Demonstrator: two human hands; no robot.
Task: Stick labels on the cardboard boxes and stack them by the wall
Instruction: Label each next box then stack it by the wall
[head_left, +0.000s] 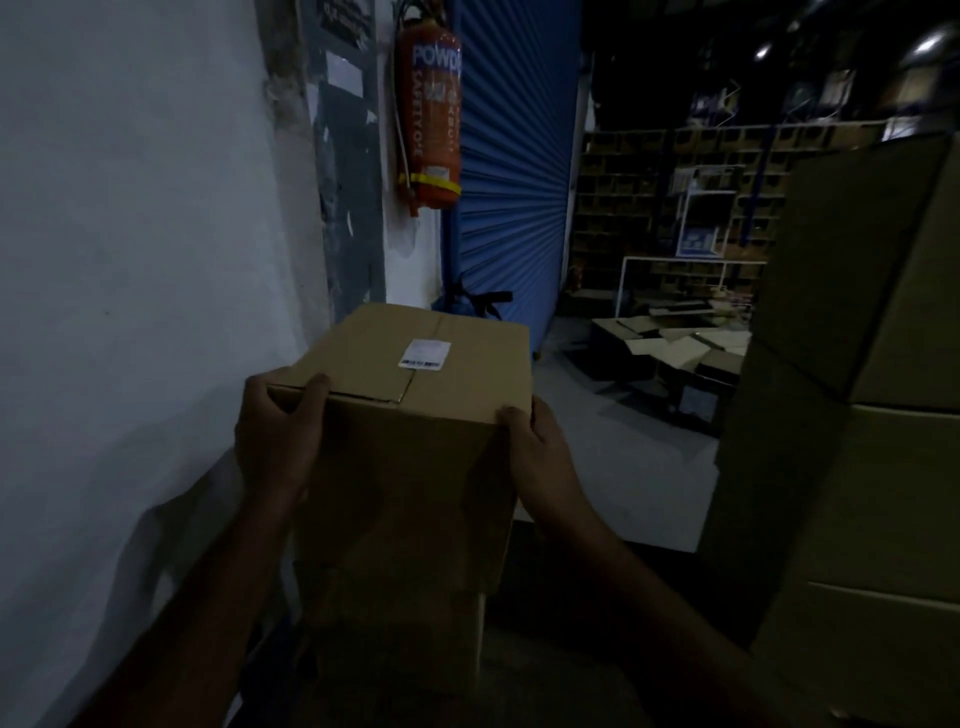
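A brown cardboard box (415, 457) stands in front of me, close to the white wall (130, 260) on its left. A small white label (424, 354) is stuck on its top, over the taped seam. My left hand (278, 431) grips the near left top corner, thumb over the edge. My right hand (535, 441) holds the near right corner the same way. Below it sits another cardboard box (395, 639), and the held box rests on or just above this one; the dim light hides any gap.
A tall stack of cardboard boxes (857, 415) rises on the right. A red fire extinguisher (428, 114) hangs on the wall beside a blue roller shutter (514, 182). Flattened and open cartons (675, 348) lie on the floor further back, before shelving.
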